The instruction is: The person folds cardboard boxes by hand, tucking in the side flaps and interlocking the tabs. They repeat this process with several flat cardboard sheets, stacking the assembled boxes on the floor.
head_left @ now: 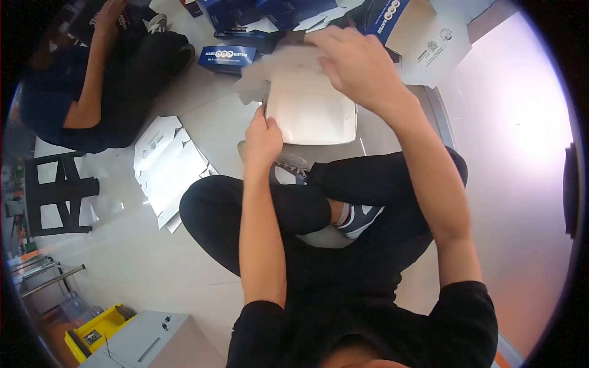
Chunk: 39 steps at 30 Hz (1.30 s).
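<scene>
Floor [215, 254], pale and glossy with faint joint lines and bright reflections, carries everything; its right edge runs along a pale upright surface [521, 116] lit bright white, pinkish lower down. Wearer sits cross-legged on it in black trousers [368, 178] and sneakers. White box [311, 113] is just beyond the shins, its near edge above one shoe. Left hand [264, 140] grips the box's left side, fingers closed on the edge, thumb on the near face. Right hand [356, 64] is over the box's far right part, fingers bent and spread a bit, next to a blurred pale flap [279, 67]; can't tell if they pinch it. Small blue box [228, 59] with KATSU lettering is just past the flap, more blue boxes [264, 13] toward the floor's far edge. Larger open box [408, 27] at the far right, white printed panel [435, 55] beside it. Flat white sheets [172, 168] overlap on the floor left of the knees. Another person [132, 83] in dark clothes sits far left, well apart. Black plastic frame [64, 193] by the floor's left edge, metal rack [49, 270] nearer. Near left corner: grey cabinet [159, 343] with keys, yellow container [98, 331] beside it.
</scene>
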Available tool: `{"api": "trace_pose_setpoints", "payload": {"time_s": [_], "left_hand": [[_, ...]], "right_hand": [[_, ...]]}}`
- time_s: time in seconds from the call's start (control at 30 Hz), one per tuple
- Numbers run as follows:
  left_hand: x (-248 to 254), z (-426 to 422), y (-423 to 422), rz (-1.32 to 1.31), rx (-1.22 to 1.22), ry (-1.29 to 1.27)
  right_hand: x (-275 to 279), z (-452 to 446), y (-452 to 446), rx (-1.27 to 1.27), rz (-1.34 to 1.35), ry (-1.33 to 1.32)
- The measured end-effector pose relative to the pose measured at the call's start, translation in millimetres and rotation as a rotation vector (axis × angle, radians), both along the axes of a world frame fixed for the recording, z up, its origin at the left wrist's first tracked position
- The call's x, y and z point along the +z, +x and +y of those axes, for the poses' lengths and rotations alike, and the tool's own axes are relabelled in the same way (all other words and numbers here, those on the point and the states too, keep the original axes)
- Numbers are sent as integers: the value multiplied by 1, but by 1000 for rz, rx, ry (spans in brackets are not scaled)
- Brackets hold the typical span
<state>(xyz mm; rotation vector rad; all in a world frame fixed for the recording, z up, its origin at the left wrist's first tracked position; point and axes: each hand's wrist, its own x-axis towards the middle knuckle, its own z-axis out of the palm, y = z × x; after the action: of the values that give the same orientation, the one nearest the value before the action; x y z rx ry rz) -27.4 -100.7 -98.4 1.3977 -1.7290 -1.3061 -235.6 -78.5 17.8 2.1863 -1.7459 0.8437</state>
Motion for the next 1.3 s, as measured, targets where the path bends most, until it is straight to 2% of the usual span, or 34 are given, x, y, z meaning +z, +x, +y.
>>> {"api": "trace_pose_setpoints", "payload": {"time_s": [0.03, 0.07, 0.13, 0.2, 0.27, 0.3, 0.37, 0.47, 0.53, 0.6, 0.67, 0.73, 0.77, 0.83, 0.93, 1.0, 1.1, 1.13, 1.2, 1.27, 1.3], "left_hand": [[-4, -5, -2, -188, 101, -73], [-9, -9, -4, -194, 102, -63], [-4, -11, -11, -372, 260, -60], [3, -11, -12, -432, 267, -68], [2, -10, -13, -505, 253, -86], [-2, -11, -12, -540, 278, -173], [-13, -13, -8, -586, 276, -259], [-20, -24, -6, -459, 361, -278], [-15, -23, -1, -274, 325, -68], [-11, -20, -3, -280, 366, -43], [-21, -20, -1, -288, 399, -13], [-41, -31, 5, -83, 541, -12], [-42, -32, 7, -92, 531, -21], [-21, -23, 3, -32, 523, 107], [-11, -18, -1, -61, 491, 105], [-36, -29, 10, -128, 479, 71], [-38, -28, 13, -200, 450, 16], [-32, -25, 10, -200, 435, 3], [-20, -19, 4, -176, 399, 18], [-11, -13, -2, -154, 369, 34], [-10, -10, -4, -287, 319, -41]], "right_hand": [[-5, -1, 3, 8, 29, -165], [-13, 2, 4, 10, 24, -154], [-35, 23, 2, -195, -262, -452], [-71, 51, -5, -275, -345, -390], [-115, 72, -6, -478, -922, 105], [-124, 73, -5, -496, -941, 104], [-140, 67, -3, -380, -1215, 376], [-150, 55, 3, -340, -1180, 460], [-146, 56, 8, -270, -1261, 502], [-144, 55, 13, -237, -1151, 439], [-140, 53, 19, -257, -1159, 426], [-142, 49, 20, -281, -1173, 392], [-150, 46, 22, -297, -1222, 324], [-156, 42, 25, -314, -1279, 244], [-154, 42, 24, -321, -1307, 232], [-150, 44, 24, -309, -1291, 421], [-156, 43, 25, -305, -1257, 481], [-158, 43, 24, -308, -1260, 478], [-159, 44, 20, -354, -1241, 302], [-158, 46, 17, -372, -1263, 305], [-155, 47, 16, -386, -1286, 308]]}}
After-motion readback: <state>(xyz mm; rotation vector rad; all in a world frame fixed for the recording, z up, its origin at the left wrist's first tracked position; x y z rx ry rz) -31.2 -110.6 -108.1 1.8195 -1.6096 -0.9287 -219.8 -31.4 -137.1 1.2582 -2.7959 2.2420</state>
